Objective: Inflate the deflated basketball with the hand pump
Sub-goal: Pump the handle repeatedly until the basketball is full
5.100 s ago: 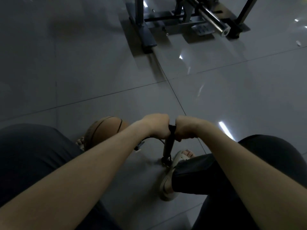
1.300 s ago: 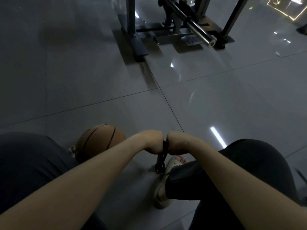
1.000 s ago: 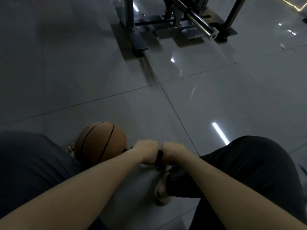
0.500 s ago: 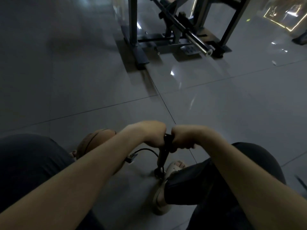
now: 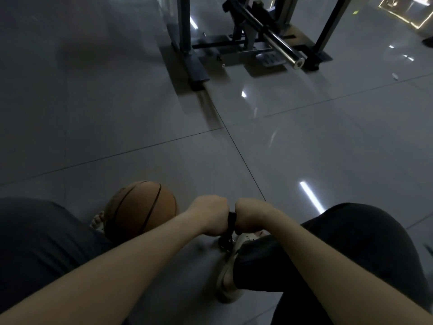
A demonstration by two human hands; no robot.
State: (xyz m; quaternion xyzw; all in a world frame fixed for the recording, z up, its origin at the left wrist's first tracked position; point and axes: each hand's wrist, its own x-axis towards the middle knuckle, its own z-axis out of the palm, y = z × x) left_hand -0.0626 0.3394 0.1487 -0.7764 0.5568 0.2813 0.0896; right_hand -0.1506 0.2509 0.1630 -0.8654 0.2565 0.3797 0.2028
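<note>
Pump handle [image 5: 232, 219] lower, in both hands [image 5: 210, 215] [image 5: 251, 214]

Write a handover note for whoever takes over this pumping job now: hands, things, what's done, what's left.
Left hand and right hand each grip the pump handle, pushed low near the pump base.
Basketball lies on the floor left of the pump; right sandal beside the base.
Done: ball looks round.
Left: more strokes, then check firmness; hose connection is hidden.
</note>
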